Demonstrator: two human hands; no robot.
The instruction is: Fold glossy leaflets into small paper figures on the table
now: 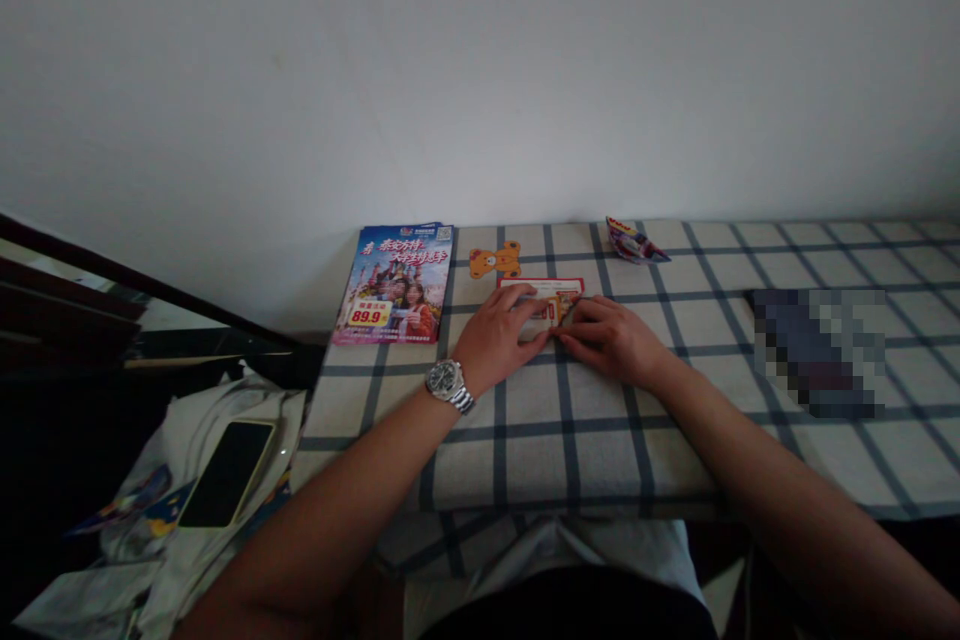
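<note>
A small red-bordered printed sheet of paper [541,285] lies on the checked cloth, its right side folded over at a slant. My left hand [508,325], with a metal watch [446,382] on its wrist, rests on the sheet's left part, fingers spread and thumb reaching toward the near edge. My right hand [611,335] is at the right side, its thumb and fingers pinching the folded edge of the paper. The fingertips of both hands come close together at the near corner. My hands hide part of the sheet.
A stack of colourful flyers [394,285] lies at left, beside a bear-shaped cutout [495,260]. A folded paper piece [634,242] stands near the wall. A blurred dark item [810,350] lies at right. Below left, a phone [229,473] rests on pale bags.
</note>
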